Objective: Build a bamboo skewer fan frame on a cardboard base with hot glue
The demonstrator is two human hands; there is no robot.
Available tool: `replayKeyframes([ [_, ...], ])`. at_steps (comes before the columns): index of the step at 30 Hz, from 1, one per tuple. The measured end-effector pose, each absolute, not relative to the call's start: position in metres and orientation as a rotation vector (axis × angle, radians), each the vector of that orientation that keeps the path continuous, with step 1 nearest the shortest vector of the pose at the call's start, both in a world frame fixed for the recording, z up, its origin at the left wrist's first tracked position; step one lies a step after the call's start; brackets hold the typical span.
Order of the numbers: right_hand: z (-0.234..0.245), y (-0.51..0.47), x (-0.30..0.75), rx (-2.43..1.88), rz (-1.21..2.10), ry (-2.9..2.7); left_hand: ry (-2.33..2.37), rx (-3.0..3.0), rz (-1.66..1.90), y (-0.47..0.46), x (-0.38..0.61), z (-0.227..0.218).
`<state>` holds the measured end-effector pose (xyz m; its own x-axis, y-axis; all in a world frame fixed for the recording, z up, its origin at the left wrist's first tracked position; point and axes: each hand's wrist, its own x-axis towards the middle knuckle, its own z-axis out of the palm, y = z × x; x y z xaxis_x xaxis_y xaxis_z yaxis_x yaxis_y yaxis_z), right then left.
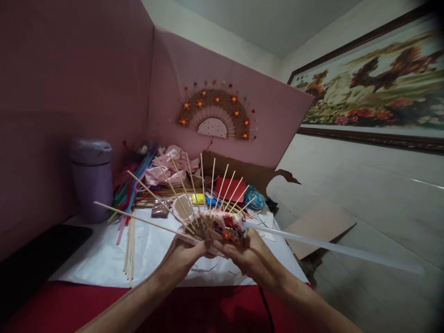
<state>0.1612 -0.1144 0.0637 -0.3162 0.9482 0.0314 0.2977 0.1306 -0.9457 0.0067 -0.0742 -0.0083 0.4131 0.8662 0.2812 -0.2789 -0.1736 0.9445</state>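
Observation:
A fan of thin wooden sticks (190, 171) spreads upward from a small cardboard base (198, 227). My left hand (185, 254) is closed on the lower left edge of that base, near the lowest stick. My right hand (255, 256) is wrapped round a flower-patterned glue gun (222, 224) with a small red light on. From the gun's rear a long translucent glue stick (329, 245) juts out to the right. The gun lies across the right part of the base and covers it; its nozzle is hard to make out.
On the white sheet (93, 254) are loose sticks (129, 254), crumpled pink fabric (169, 169), blue yarn (255, 199) and a brown packet (160, 209). A purple tumbler (92, 180) stands left. A flower-decorated fan (217, 101) is pinned to the pink board behind.

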Motion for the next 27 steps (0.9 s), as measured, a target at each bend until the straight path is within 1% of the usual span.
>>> replayKeyframes([
  [14,0.0648,-0.1133,0.1655,-1.279,1.116,-1.727,0.623,1.386,1.164,-0.0753,0.0075,-0.0085],
  [27,0.0687,-0.1152,0.1642,-1.261,1.156,-1.704,0.603,1.399,1.162,-0.0746,0.0073,-0.0084],
])
